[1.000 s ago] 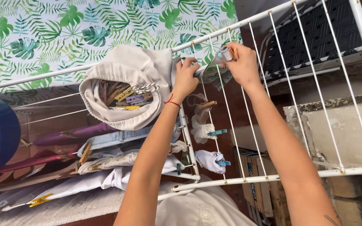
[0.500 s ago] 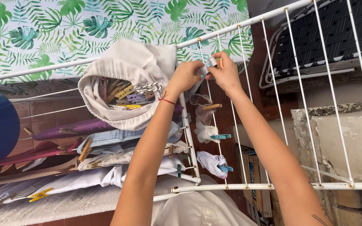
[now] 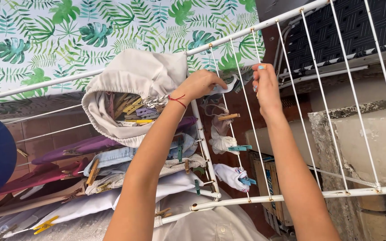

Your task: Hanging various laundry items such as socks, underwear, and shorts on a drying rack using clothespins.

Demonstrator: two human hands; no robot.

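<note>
We're looking down at a white wire drying rack (image 3: 291,196) w/ thin cords. Between our two hands hangs a small pale cloth item w/ a dark patterned part (image 3: 233,84), draped at the far end of the rack near the top rail; it looks crumpled, exact kind unclear.

Our left hand (image 3: 202,85) has its fingers curled shut, pinching the near edge of that cloth. Our right hand (image 3: 264,87) sits just beside the cloth on the other side, fingers bent round a cord; whether it grips the cloth too, we can't tell.

A beige drawstring fabric bag full of wooden and coloured pegs (image 3: 130,98) hangs just left of the left wrist. Below on the cords, white socks (image 3: 228,174) are pegged w/ teal clips.
</note>
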